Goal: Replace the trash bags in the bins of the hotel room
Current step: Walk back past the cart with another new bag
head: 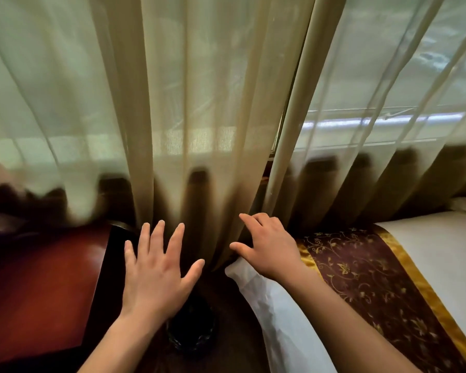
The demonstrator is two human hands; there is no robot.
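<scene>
Sheer beige curtain (pixel 199 103) ahead; left hand (pixel 156 267) splayed, empty; right hand (pixel 269 249) relaxed at fold, empty; black-lined round bin (pixel 191 329) below.

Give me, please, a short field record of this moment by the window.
left hand: open, fingers spread, over the bin
right hand: fingers relaxed, at a curtain fold; contact unclear
bin: dark, glossy lining, low between table and bed
curtain: sheer, hanging in folds
table: reddish wood, on the left
bed: white sheet, maroon and gold runner, on the right
</scene>
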